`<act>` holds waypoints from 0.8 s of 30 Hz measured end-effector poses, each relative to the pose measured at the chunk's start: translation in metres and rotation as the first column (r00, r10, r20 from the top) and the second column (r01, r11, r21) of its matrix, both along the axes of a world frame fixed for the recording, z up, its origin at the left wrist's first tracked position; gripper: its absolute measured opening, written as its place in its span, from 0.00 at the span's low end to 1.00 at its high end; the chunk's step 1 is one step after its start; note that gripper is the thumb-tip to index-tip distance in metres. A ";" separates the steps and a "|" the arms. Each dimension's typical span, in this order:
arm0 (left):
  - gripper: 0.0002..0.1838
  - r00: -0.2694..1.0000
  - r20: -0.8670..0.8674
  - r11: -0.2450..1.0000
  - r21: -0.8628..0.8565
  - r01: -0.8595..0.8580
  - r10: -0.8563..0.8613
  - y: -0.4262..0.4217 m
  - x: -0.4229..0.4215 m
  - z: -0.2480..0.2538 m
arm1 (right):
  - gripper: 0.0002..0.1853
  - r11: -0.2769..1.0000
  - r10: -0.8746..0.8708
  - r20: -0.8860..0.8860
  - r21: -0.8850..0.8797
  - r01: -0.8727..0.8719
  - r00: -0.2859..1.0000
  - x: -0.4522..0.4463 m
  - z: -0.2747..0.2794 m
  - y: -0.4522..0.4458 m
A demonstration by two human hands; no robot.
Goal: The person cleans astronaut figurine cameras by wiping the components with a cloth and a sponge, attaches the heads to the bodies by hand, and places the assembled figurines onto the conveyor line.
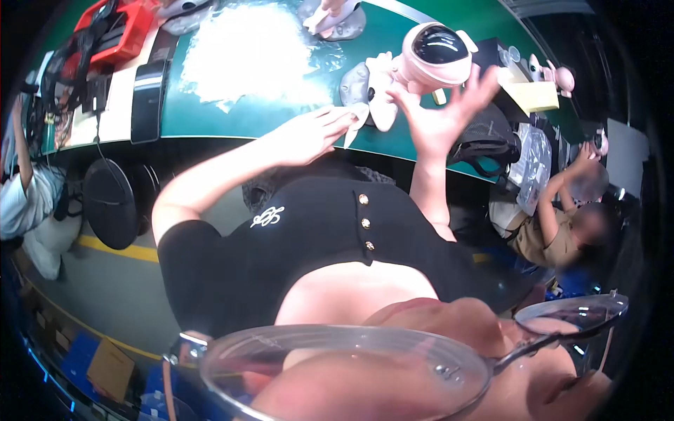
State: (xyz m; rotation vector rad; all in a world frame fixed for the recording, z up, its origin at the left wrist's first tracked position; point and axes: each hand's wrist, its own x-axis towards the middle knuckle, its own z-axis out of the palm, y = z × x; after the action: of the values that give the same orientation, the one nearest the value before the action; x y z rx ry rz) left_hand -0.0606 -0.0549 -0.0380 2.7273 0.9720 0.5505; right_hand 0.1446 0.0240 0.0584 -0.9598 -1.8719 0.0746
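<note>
A pale pink figure [435, 67] with a rounded helmet and a glossy black visor lies tilted on the green table, beside a grey rock-like base [356, 85]. My left hand [312, 135] is at the figure's lower end, its fingers pressed together on a small pale piece [357, 126] with a pointed tip; what the piece is, I cannot make out. Just below the helmet, my right hand [442, 126] is raised with its fingers spread and nothing between them. Whether its fingertips touch the helmet is unclear.
Glaring clear plastic [246, 52] covers part of the green table [186, 119]. Another grey base [344, 24] stands behind. A red crate [116, 38] with black cables is at upper left. Yellow paper [533, 97] and a black bag [484, 137] lie right. People sit at both sides.
</note>
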 end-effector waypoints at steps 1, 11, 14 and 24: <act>0.26 1.000 0.002 0.999 0.038 0.007 -0.007 -0.002 -0.003 0.003 | 0.65 0.994 -0.054 0.043 -0.098 0.058 0.998 -0.012 0.012 -0.004; 0.07 0.890 0.318 0.942 -0.032 -0.335 0.328 0.003 -0.013 -0.013 | 0.41 0.822 0.208 -0.691 -0.260 -0.507 0.692 0.029 0.011 0.035; 0.07 0.837 0.403 0.918 -0.022 -0.396 0.370 0.001 -0.006 -0.018 | 0.34 0.716 0.190 -0.807 -0.276 -0.641 0.559 0.045 0.010 0.045; 0.08 0.773 0.440 0.883 -0.122 -0.452 0.457 -0.002 0.004 -0.015 | 0.38 0.526 -0.180 -0.979 -0.175 -0.832 0.092 0.036 0.017 0.053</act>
State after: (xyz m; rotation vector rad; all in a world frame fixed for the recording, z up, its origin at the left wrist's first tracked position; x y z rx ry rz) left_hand -0.0564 -0.0566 -0.0533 2.1643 1.4819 1.2028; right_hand 0.1810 0.0765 0.0754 -0.5135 -0.6016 1.6389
